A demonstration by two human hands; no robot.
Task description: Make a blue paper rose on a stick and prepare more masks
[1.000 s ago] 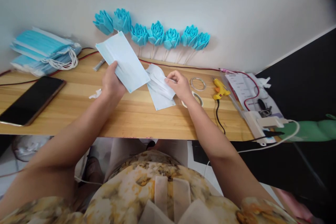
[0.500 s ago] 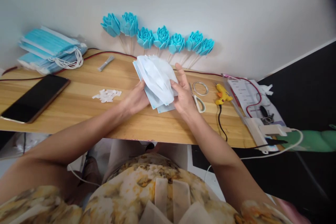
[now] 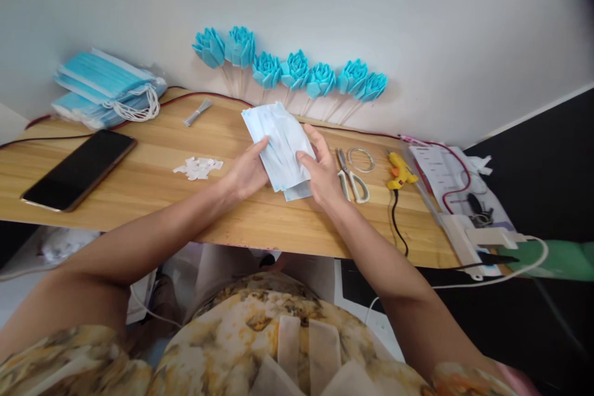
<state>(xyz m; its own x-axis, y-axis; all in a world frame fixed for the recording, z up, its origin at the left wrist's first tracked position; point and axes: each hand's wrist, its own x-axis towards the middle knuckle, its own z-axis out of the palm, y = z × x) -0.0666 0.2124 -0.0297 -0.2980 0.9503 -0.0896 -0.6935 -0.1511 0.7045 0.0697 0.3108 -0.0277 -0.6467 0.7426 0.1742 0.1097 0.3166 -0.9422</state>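
Pale blue and white layered sheets of face mask fabric (image 3: 281, 145) are held up above the table between both hands. My left hand (image 3: 250, 170) grips their left edge, thumb on top and fingers underneath. On the right edge, my right hand (image 3: 320, 167) pinches them with its thumb on the front; its index finger stretches out past the side. The lower corner of a second layer shows beneath the top one. Scissors (image 3: 350, 176) with white handles lie just right of my right hand. White scraps (image 3: 198, 167) lie in a small heap left of my left hand.
Several blue fabric flowers (image 3: 296, 70) on sticks lean against the wall. At left are a stack of face masks (image 3: 104, 83), a phone (image 3: 78, 170) and a bundle of thin strips (image 3: 198, 112). A wire ring (image 3: 361, 160), yellow glue gun (image 3: 401, 171) and power strip (image 3: 461, 241) lie right.
The sheets, bulging and loose before, now lie flatter and more aligned between my hands. The view has shifted slightly, and more of the scissors shows.
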